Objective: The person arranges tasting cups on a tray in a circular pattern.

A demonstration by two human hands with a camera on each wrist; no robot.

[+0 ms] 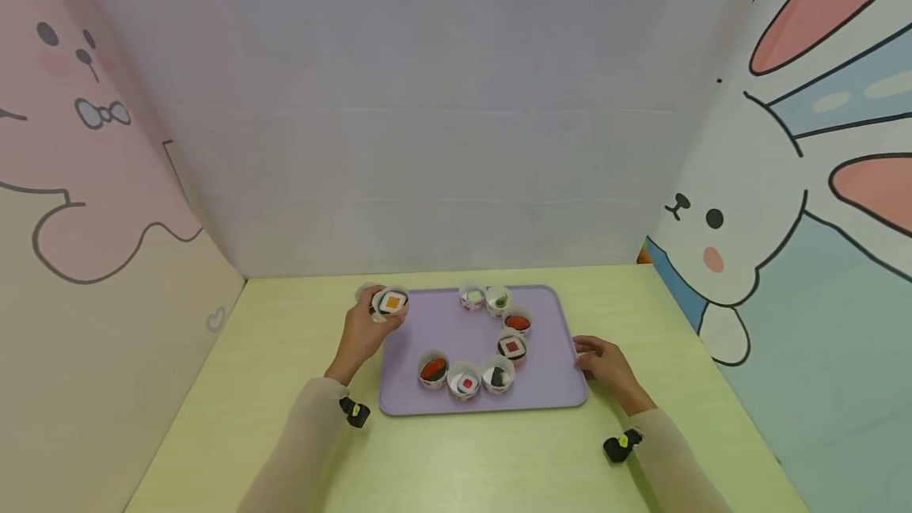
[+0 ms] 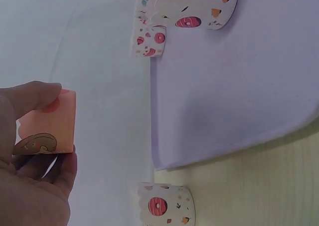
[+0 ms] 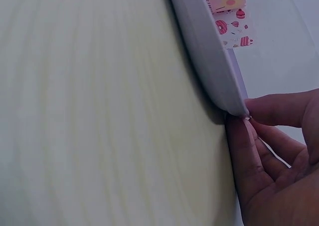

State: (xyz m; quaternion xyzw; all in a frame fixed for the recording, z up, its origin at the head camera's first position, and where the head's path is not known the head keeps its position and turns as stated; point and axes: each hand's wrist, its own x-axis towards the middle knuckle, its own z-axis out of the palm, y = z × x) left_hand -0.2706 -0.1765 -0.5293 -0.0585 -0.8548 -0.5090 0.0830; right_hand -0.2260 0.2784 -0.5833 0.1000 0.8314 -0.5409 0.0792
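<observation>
My left hand grips a small paper cup and holds it raised over the left edge of a lilac tray. Inside that cup shows a toy sushi piece, white with an orange square and a dark rim. On the tray, several patterned paper cups stand in a curve, each with a sushi piece, such as a red-topped one. At the tray's right side my right hand pinches the rim, thumb on top and fingers beneath, as the right wrist view shows.
Another paper cup stands on the pale wood-grain table just off the tray's left side, partly hidden by the left hand in the head view. Behind the table rises a white sheet; cartoon panels flank both sides.
</observation>
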